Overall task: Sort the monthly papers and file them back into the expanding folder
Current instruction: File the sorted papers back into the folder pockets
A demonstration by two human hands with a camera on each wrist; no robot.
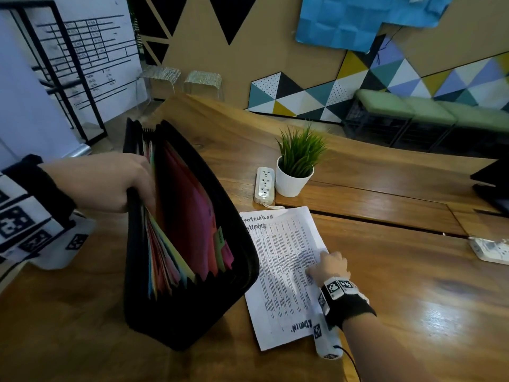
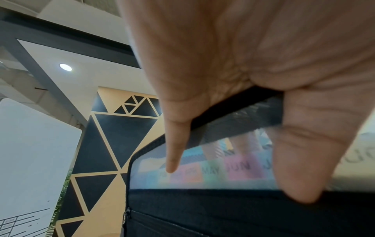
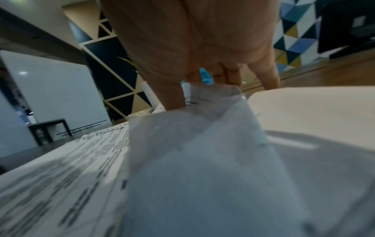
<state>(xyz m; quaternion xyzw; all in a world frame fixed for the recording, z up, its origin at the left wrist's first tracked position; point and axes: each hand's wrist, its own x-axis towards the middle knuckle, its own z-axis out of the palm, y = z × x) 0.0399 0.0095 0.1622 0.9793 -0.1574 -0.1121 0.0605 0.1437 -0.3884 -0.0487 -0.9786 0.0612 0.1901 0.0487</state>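
Now both hands are busy: one on the expanding folder [image 1: 190, 244], one on the papers [image 1: 283, 274].

Standing upright and gaping on the wooden worktop [image 1: 399, 285], the black folder shows coloured month tabs; the left hand [image 1: 110, 186] has its grip curled over the near wall's top edge, fingers inside, thumb outside. Just beside it lie the printed sheets, whose right edge the right hand [image 1: 329, 267] pinches and lifts. A potted plant [image 1: 297, 164] and power strip [image 1: 265, 184] sit beyond.

Left hand [image 1: 110, 183] at nine o'clock, fingers hooked over a black edge, thumb [image 2: 300, 160] pressed against its outer face. Right hand [image 1: 329, 267] at four o'clock, lowered palm-down, fingers [image 3: 233, 72] curled, pinching a lifted sheet corner.
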